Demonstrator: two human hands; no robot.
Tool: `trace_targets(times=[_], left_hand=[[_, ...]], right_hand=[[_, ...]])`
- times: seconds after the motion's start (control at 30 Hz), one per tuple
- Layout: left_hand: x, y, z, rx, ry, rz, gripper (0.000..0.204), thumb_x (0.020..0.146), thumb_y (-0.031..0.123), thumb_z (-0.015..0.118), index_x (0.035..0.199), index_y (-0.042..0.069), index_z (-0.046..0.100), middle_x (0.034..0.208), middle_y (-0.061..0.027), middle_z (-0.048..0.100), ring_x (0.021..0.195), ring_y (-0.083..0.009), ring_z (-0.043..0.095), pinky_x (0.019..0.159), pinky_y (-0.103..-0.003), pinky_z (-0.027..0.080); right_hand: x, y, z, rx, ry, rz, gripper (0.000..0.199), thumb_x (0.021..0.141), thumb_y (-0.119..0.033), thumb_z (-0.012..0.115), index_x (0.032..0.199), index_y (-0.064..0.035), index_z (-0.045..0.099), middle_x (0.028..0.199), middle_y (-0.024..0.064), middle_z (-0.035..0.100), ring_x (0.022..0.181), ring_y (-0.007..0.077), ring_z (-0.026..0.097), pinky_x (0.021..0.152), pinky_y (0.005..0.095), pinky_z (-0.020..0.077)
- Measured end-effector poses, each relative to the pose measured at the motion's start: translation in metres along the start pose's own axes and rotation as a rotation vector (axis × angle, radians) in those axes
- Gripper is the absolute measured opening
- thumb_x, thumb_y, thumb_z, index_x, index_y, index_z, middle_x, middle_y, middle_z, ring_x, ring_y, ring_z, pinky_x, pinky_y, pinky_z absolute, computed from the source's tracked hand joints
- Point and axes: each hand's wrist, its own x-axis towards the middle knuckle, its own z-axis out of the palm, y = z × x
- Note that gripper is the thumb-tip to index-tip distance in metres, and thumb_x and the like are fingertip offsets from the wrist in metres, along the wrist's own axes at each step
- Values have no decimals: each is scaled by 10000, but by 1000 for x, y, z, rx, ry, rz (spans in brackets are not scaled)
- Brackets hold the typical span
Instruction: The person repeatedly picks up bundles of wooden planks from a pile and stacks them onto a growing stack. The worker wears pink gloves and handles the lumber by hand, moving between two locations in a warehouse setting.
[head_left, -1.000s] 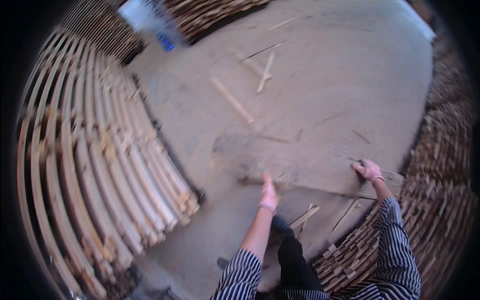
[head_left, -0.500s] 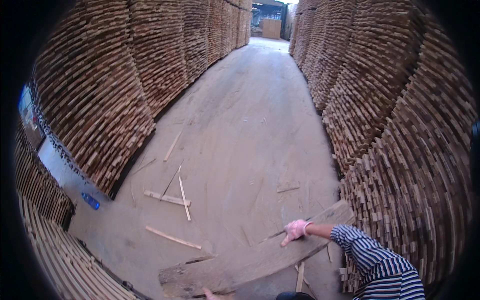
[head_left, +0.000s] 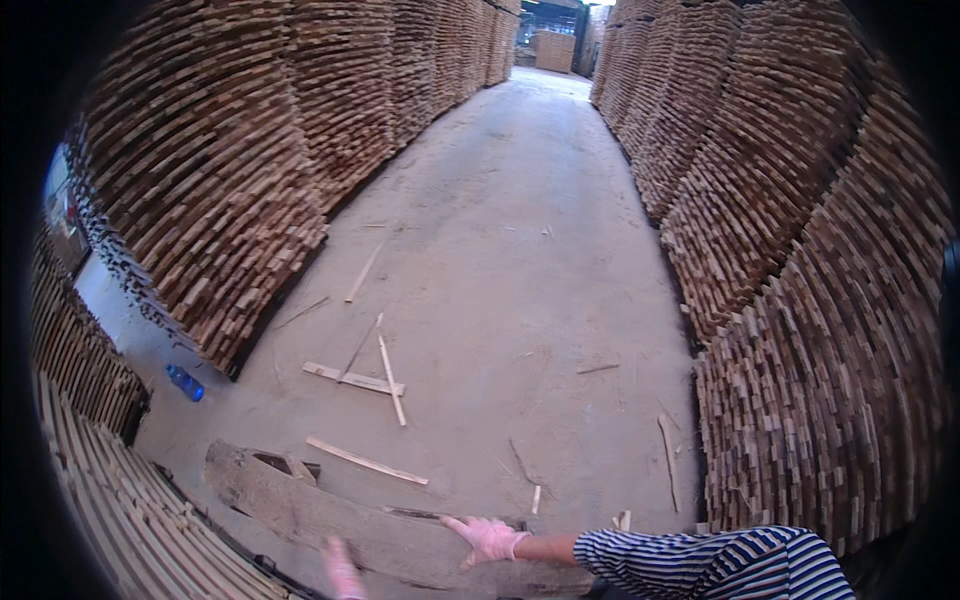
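A long, weathered wooden board lies slantwise across the lower part of the view, its left end farther from me than its right. My right hand, in a pink glove, is closed over the board's far edge, right of its middle. My left hand, also pink-gloved, is at the board's near side, overlapping its face. Motion blur smears its fingers, so its grip is unclear. Beyond the board's left end, a dark gap and a short wood piece show along its far edge. My right sleeve hides part of the right end.
Tall stacks of planks line the left and right of a dusty aisle floor. Loose strips and a crossed group of wood pieces lie ahead. A blue bottle lies at left, near slatted wood.
The board has swung, its left end now farther away and more to the left, its right end closer to me. My right hand moved left and nearer with it; my left hand shows more.
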Motion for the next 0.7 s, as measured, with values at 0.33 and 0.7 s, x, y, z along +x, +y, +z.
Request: trace_targets(times=[0.33,0.7], left_hand=[[-288,-49,48,-430,103,-179,653,991,373,640,1471,-33,463,1442,-110,551,1293,-212,511,1111,-337,386],[-729,-233,-27,53,565,-648,681,970,550,526,1386,11,552,1406,-212,571,1310,-341,526,1083,-397,405]], right_hand=[[-12,-43,-13,-279,-25,136,1003,845,-528,729,1592,-118,200,1508,282,389,1326,423,488,1060,521,445],[-175,24,70,-572,-421,-120,1105,739,-464,831,1589,-144,201,1581,278,281,1384,469,420,1127,506,396]])
